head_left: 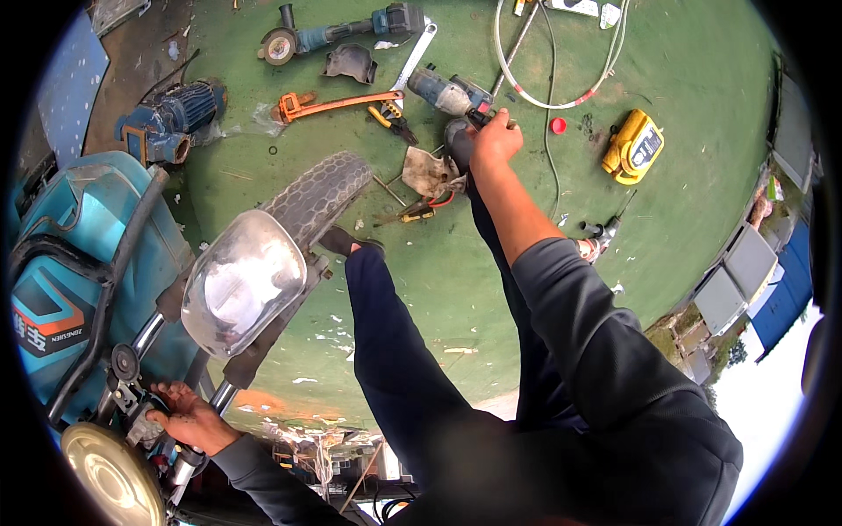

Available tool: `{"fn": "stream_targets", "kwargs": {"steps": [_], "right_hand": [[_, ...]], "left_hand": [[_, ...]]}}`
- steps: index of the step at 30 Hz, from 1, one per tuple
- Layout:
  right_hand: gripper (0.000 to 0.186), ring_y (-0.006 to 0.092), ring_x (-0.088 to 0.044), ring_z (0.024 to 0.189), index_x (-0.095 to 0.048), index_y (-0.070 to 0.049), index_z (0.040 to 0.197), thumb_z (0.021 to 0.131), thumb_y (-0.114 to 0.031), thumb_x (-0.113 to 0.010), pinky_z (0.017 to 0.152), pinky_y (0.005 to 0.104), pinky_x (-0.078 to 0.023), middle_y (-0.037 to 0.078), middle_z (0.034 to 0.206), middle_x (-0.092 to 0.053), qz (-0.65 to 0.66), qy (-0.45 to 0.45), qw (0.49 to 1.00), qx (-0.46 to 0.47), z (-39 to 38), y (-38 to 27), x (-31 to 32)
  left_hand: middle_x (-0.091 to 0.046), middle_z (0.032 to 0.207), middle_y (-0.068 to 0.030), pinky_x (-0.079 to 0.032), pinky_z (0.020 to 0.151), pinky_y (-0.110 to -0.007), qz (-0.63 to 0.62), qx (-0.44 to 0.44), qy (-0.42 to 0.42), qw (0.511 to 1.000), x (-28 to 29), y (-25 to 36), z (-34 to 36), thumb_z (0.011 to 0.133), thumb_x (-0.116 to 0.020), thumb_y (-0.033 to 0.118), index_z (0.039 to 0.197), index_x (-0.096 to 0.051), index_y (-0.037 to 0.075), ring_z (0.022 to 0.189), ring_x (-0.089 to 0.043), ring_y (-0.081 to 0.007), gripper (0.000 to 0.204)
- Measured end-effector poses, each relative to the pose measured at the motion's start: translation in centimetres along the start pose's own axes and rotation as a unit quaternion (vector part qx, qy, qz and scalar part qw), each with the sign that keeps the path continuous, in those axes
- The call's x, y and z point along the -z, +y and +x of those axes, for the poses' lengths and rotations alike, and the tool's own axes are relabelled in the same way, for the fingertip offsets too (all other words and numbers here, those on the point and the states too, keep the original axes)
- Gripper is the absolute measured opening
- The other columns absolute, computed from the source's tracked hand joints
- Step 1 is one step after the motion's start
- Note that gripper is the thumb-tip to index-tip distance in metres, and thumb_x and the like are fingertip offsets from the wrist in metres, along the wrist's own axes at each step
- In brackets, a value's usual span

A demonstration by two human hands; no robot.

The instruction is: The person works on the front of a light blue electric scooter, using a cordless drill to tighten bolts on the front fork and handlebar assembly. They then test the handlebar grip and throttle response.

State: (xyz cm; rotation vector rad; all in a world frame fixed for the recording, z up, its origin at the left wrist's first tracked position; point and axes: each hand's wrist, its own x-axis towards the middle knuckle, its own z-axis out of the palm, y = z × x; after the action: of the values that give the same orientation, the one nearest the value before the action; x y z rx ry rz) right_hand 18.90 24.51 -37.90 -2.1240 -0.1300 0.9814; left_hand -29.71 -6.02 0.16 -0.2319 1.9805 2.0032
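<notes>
Turquoise motorcycle front end [140, 285], filling the far left, and the left hand [193, 425] is right in there! Its fingers are bent, thumb up against a metal fitting [140, 425] beside the gold-coloured round disc [114, 478]; whether it pinches that fitting, I cannot tell. Up above, a blue electric motor [189, 103] lies on the floor [438, 289]. Moving right, here's the pale, glossy mudguard [246, 280], and the patterned front tyre [324, 193] pokes out beyond it. Past that, a cordless angle grinder [316, 38], an orange pipe wrench [342, 104], yellow-handled pliers [383, 117] and a silver adjustable wrench [414, 60], all bunched on the green. Below them, a soiled cloth [428, 171]. Now the cordless impact wrench [452, 98], and just beside it the right hand [495, 140], fingers curled in against something dark; I can't tell if they grip the wrench. Further right: a red cap [558, 125], a looped pale hose [605, 79], a drill [605, 230] near the dark sleeve, and out wide, a yellow case [633, 147].
</notes>
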Motion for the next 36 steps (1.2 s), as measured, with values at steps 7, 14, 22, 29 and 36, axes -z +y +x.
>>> {"fn": "stream_targets", "kwargs": {"steps": [7, 14, 22, 29, 36], "right_hand": [[0.039, 0.0427, -0.068, 0.079, -0.066, -0.004, 0.096, 0.092, -0.042, -0.067, 0.072, 0.0485, -0.053, 0.023, 0.086, -0.07, -0.495, -0.225, 0.748, 0.381, -0.1, -5.0, 1.1], [0.038, 0.0384, -0.068, 0.102, -0.071, -0.006, 0.108, 0.092, -0.038, -0.06, 0.087, 0.046, -0.054, 0.02, 0.108, -0.071, -0.71, -0.284, 0.531, 0.365, 3.0, -10.6, -6.3], [0.036, 0.0349, -0.067, 0.112, -0.071, -0.008, 0.117, 0.088, -0.028, -0.063, 0.091, 0.048, -0.054, 0.016, 0.121, -0.07, -0.799, -0.349, 0.309, 0.381, 0.7, -9.3, -17.1], [0.038, 0.0346, -0.067, 0.111, -0.069, -0.011, 0.124, 0.089, -0.027, -0.063, 0.086, 0.054, -0.054, 0.012, 0.124, -0.069, -0.871, -0.294, 0.154, 0.363, -4.8, -4.8, -24.6], [0.042, 0.0344, -0.068, 0.11, -0.067, -0.015, 0.13, 0.09, -0.026, -0.063, 0.082, 0.06, -0.055, 0.008, 0.127, -0.069, -0.909, -0.205, 0.095, 0.351, -4.2, -0.9, -27.3]], "left_hand": [[-0.062, 0.104, -0.0162, -0.046, 0.074, -0.037, 0.017, -0.01, -0.021, 1.0, -0.1, -0.4, -1.2, 0.106, -0.04, 0.042, 0.114, -0.055, -0.008, 0.086, -0.056, -0.0254, 0.052], [-0.06, 0.112, -0.0152, -0.044, 0.077, -0.036, -0.004, -0.006, -0.029, 1.0, -1.0, -1.2, -2.1, 0.102, -0.052, 0.04, 0.125, -0.05, -0.007, 0.087, -0.052, -0.0251, 0.052], [-0.053, 0.112, -0.0164, -0.041, 0.081, -0.037, -0.041, 0.02, -0.07, 0.996, -2.0, -0.5, -3.5, 0.093, -0.068, 0.026, 0.134, -0.041, -0.011, 0.092, -0.045, -0.0259, 0.061], [-0.047, 0.118, -0.0199, -0.044, 0.085, -0.037, -0.11, 0.096, -0.118, 0.982, -1.7, -0.5, -4.2, 0.099, -0.06, 0.02, 0.135, -0.037, -0.01, 0.101, -0.045, -0.0278, 0.052], [-0.066, 0.109, -0.0089, -0.047, 0.075, -0.036, 0.015, 0.029, 0.131, 0.991, 6.2, -6.4, -1.2, 0.1, -0.053, 0.038, 0.129, -0.059, 0.009, 0.086, -0.059, -0.0224, 0.041]]}}
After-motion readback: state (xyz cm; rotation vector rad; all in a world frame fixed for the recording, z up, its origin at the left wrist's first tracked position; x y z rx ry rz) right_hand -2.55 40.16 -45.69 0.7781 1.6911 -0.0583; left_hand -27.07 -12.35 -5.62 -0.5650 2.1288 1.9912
